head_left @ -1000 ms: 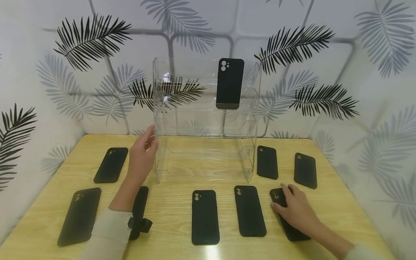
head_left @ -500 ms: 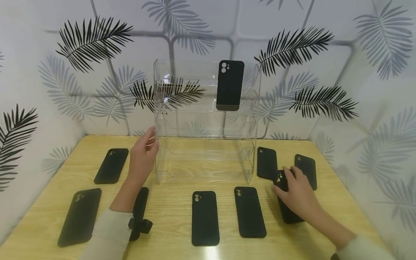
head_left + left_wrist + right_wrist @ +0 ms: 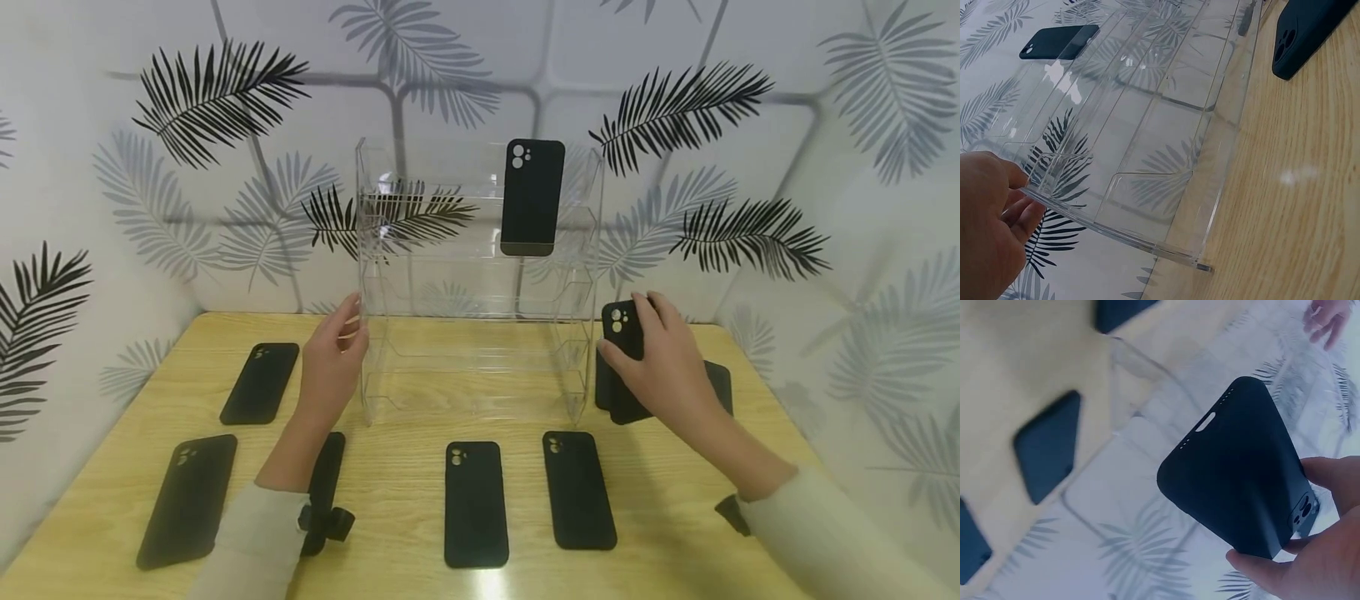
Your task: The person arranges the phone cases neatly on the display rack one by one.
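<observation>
A clear tiered rack (image 3: 363, 267) stands upright on the table, one black phone case (image 3: 532, 196) leaning in its upper right part. My left hand (image 3: 333, 358) grips the rack's left side panel; in the left wrist view, thumb and fingers (image 3: 988, 219) lie around the panel's edge (image 3: 1116, 234). To the right of the rack, my right hand (image 3: 667, 358) holds another black case (image 3: 626, 398) by its sides, camera cutout upward. The right wrist view has this case (image 3: 1235, 469) raised off the table, pinched near its cutout end by the right hand (image 3: 1329, 544).
On the wooden table (image 3: 397, 500) lie several black cases: two at left (image 3: 258, 383) (image 3: 187, 500), one partly under my left forearm (image 3: 324, 483), two in front (image 3: 476, 504) (image 3: 579, 492). Two more at right are partly covered by the held case and right hand. A leaf-patterned backdrop (image 3: 465, 50) stands behind.
My right hand has lifted a case from the table at front right and moved it up, back and slightly left, toward the rack's right side. My left hand stays on the rack.
</observation>
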The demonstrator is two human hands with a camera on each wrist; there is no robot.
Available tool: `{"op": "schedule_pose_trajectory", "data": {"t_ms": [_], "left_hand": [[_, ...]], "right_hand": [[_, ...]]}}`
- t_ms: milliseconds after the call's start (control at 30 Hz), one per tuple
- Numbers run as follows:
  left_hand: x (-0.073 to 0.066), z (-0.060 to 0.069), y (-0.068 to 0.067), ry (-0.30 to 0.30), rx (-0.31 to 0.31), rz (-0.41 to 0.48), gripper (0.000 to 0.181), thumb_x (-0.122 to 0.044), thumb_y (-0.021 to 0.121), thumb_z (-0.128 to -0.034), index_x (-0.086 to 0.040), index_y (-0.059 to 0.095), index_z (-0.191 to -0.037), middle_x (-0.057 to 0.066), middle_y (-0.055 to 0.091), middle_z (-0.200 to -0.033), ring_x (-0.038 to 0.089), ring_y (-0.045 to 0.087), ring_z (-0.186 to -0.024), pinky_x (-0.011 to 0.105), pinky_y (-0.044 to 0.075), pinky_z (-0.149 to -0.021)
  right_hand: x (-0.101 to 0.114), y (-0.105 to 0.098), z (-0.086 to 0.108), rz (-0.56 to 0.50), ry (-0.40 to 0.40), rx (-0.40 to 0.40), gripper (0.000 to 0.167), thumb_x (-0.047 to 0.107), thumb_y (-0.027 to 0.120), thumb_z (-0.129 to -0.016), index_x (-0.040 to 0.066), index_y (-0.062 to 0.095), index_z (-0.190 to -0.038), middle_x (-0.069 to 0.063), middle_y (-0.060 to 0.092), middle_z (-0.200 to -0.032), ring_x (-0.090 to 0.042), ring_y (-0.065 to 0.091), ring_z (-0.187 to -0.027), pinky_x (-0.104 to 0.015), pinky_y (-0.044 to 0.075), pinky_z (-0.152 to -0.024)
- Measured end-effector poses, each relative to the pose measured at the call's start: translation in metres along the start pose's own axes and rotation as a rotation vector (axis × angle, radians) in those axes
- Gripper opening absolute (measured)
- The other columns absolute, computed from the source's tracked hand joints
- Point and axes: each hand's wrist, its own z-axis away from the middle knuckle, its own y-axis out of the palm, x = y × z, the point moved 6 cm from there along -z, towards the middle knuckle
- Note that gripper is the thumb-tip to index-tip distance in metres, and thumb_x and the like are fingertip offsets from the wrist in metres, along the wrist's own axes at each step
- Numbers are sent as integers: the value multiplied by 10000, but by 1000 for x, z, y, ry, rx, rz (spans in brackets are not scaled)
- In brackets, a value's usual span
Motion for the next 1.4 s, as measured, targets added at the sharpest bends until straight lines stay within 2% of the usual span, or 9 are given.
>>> {"op": "schedule_pose_trajectory", "data": {"t_ms": [133,433,733,867,1000,1167,1233,1400], "left_hand": [[0,0,0,-2,-4,1,500,-113,552,-1033,-178,474,-1522,145,602,-1384,298,622,-1205,480,570,-949],[0,1,0,7,-1,1,507,-124,553,-1032,-184,465,-1528,166,595,-1391,302,621,-1212,495,566,-963],[0,0,0,14,-4,7,506,-95,548,-1030,-175,471,-1524,166,602,-1378,326,618,-1212,498,547,-996],[1,0,0,31,-12,13,496,-101,556,-1028,-154,481,-1516,181,607,-1363,331,621,-1203,496,544,-1004],[1,-1,0,40,-17,8,494,-101,557,-1028,-147,482,-1514,182,609,-1357,333,622,-1198,499,543,-1002],[2,0,0,45,-16,1,493,-91,557,-1027,-132,481,-1513,181,605,-1362,337,621,-1196,502,542,-999],[1,0,0,46,-13,2,493,-91,554,-1029,-130,478,-1514,186,601,-1366,340,618,-1199,505,539,-1002],[0,0,1,40,-3,10,493,-92,540,-1034,-129,468,-1520,202,587,-1379,343,610,-1209,512,530,-1015]], "right_hand": [[21,-2,-16,-13,-40,-32,792,345,708,-948,-41,343,-1536,-270,340,-1561,-488,341,-1420,-669,328,-1131],[54,3,-47,-38,-63,-66,835,413,692,-949,16,304,-1573,-220,302,-1608,-422,295,-1480,-615,305,-1185],[95,9,-72,-24,-179,-160,809,419,715,-933,2,375,-1537,-208,350,-1576,-379,361,-1450,-544,364,-1176],[107,11,-85,-24,-166,-159,809,452,692,-940,26,368,-1547,-201,336,-1592,-373,354,-1459,-537,367,-1179],[120,10,-101,-13,-177,-199,803,478,670,-948,34,371,-1547,-201,344,-1580,-371,380,-1442,-526,381,-1172],[141,8,-122,4,-198,-255,783,494,626,-970,39,362,-1550,-190,333,-1581,-357,382,-1434,-499,453,-1111],[148,8,-131,9,-187,-260,786,509,611,-974,47,353,-1555,-176,326,-1587,-343,381,-1431,-484,504,-1049],[162,6,-150,3,-143,-268,785,530,597,-974,63,348,-1555,-134,329,-1576,-304,386,-1403,-430,540,-968]]}}
